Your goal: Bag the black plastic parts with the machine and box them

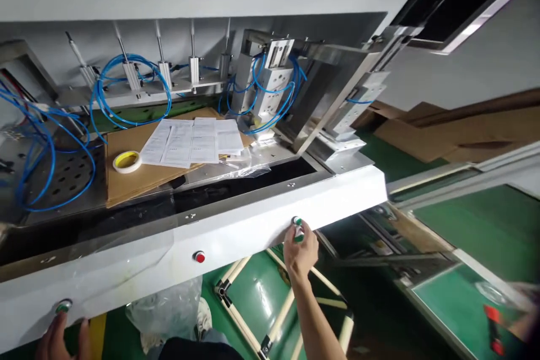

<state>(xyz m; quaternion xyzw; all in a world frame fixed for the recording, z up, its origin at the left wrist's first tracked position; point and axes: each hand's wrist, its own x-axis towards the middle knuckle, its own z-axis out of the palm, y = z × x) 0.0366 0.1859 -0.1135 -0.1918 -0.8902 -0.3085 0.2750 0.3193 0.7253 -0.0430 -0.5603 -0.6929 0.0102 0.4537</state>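
My right hand (pixel 300 250) reaches up to the white front panel (pixel 236 236) of a machine, fingertips closed on a green push button (pixel 297 221). My left hand (pixel 63 337) is at the bottom left corner, a finger pressed against a second green button (pixel 63 307) on the same panel; only part of the hand shows. A red button (pixel 199 257) sits on the panel between the two.
On the machine bed lie a cardboard sheet (pixel 130 171), a roll of yellow tape (pixel 126 161) and printed paper sheets (pixel 189 142). Blue air hoses (pixel 126 90) and pneumatic cylinders hang behind. Clear plastic film (pixel 248 166) drapes the opening. Green floor, a pipe frame (pixel 253 315) and a bag lie below.
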